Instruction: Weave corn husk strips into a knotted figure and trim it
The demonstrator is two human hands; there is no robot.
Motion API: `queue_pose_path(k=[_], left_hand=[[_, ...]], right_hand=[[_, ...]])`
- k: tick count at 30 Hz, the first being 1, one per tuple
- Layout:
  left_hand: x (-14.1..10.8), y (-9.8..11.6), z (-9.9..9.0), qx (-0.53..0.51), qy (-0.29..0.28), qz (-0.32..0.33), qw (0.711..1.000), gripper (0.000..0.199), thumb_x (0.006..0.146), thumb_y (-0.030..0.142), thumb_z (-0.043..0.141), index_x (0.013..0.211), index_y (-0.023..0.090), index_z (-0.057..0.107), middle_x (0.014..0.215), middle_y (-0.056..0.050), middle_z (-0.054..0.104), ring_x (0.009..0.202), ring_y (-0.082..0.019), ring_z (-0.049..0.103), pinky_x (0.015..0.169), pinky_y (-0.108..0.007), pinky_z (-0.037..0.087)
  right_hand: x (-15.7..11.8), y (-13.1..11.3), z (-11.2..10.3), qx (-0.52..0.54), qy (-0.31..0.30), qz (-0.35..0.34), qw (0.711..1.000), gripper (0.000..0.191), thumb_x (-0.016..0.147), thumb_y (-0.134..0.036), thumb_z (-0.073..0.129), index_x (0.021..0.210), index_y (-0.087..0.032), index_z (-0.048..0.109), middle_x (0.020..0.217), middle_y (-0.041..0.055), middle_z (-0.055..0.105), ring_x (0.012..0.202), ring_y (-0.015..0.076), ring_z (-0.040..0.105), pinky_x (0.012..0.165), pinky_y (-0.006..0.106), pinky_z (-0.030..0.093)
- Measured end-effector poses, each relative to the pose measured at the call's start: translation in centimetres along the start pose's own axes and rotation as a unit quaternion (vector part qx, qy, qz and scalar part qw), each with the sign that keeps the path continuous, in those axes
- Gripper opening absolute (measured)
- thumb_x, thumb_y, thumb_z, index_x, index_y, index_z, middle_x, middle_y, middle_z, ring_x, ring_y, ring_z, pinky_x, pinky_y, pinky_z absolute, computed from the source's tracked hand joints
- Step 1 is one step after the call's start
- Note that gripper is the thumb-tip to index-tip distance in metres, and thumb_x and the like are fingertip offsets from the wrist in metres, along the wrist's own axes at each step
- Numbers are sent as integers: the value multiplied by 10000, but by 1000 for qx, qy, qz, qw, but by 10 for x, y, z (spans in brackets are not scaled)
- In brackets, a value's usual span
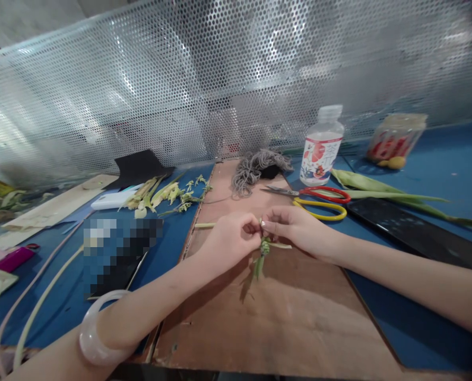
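A small knotted piece of green leaf (264, 247) hangs beneath my fingertips, with a narrow strip sticking out to the right and leafy ends pointing down. My left hand (234, 238) is closed in a pinch at its top. Right against it, my right hand (291, 227) pinches the same spot between thumb and fingers. The exact point of grip is partly hidden by the fingers. Both hands are over a brown wooden board (291, 317). Just behind the right hand lie scissors (324, 202) with one red and one yellow handle loop.
Grey yarn (255, 169) lies at the board's far end. A labelled plastic bottle (322, 148), a jar (398, 140), long green leaves (379, 193) and a black phone-like slab (414, 225) are on the right. Leaf scraps (166, 194) and cables (47, 286) lie left. Perforated metal (160, 79) stands behind.
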State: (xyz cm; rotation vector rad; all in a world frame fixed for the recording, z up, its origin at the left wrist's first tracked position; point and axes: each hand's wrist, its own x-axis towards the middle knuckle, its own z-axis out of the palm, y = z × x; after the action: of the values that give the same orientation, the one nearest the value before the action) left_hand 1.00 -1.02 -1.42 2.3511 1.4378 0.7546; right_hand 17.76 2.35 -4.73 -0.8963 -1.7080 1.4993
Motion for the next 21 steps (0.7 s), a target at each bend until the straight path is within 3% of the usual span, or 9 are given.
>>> queue_pose_path(k=[6,14,21], left_hand=[[0,1,-3,-47,-6,-18,999,81,724,190,564,717,157,638,674,29,618,616,-93,507,618,-209,385],[3,-8,-4,-195,-94,-87,972,123,735,263,571,767,151,611,626,32,560,528,-71,466,509,-191,355],[7,-13,-3,-235,-75,-80,966,164,735,283,595,831,153,621,770,-16,638,665,-109,563,610,-225,435]], right_hand=[[-2,-5,-1,-51,8,-37,998,227,786,-387,585,731,-172,534,651,-9,545,574,105,473,538,244,362],[-8,-10,-2,-234,58,-123,963,90,844,-251,500,782,-198,536,736,11,605,674,143,527,609,262,382],[-12,-10,2,-300,97,-154,936,72,838,-170,468,796,-204,515,777,21,626,705,155,544,618,266,374]])
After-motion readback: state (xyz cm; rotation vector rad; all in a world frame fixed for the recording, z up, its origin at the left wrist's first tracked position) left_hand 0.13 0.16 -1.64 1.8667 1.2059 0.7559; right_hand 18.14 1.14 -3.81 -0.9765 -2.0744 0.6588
